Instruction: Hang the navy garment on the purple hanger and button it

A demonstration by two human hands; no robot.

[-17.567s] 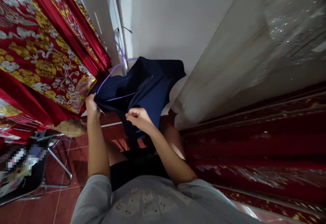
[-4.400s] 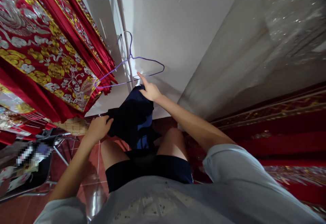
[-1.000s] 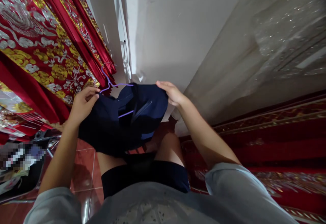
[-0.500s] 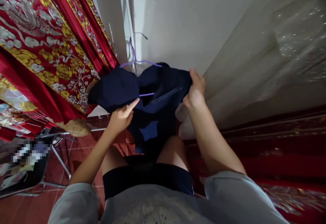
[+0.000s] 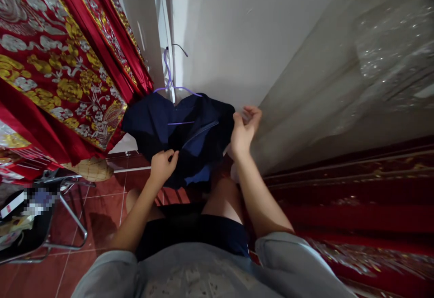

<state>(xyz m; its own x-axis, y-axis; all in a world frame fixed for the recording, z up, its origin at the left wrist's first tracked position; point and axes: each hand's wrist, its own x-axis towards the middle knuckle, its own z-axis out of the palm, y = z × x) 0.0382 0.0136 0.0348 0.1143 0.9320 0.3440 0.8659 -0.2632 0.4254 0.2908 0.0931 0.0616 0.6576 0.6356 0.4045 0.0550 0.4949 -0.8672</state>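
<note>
A dark navy garment (image 5: 179, 130) hangs on a thin purple wire hanger (image 5: 168, 78), whose hook rests on a fitting at the white door frame. My left hand (image 5: 162, 164) is closed on the garment's lower edge, fingers curled into the cloth. At the garment's right edge, my right hand (image 5: 243, 130) pinches the fabric with fingers pressed together. Part of the hanger's lower bar shows as a purple line through the neck opening.
Red and gold embroidered cloth (image 5: 57, 63) hangs at the left. A pale sheer curtain (image 5: 339, 76) fills the right, above dark red patterned fabric (image 5: 356, 207). A metal-legged chair (image 5: 40, 225) with items stands on the red tiled floor at lower left.
My left hand dropped from the middle of the garment to its lower edge and closed on it. My right hand shifted slightly down and left along the right edge. The garment hangs lower.
</note>
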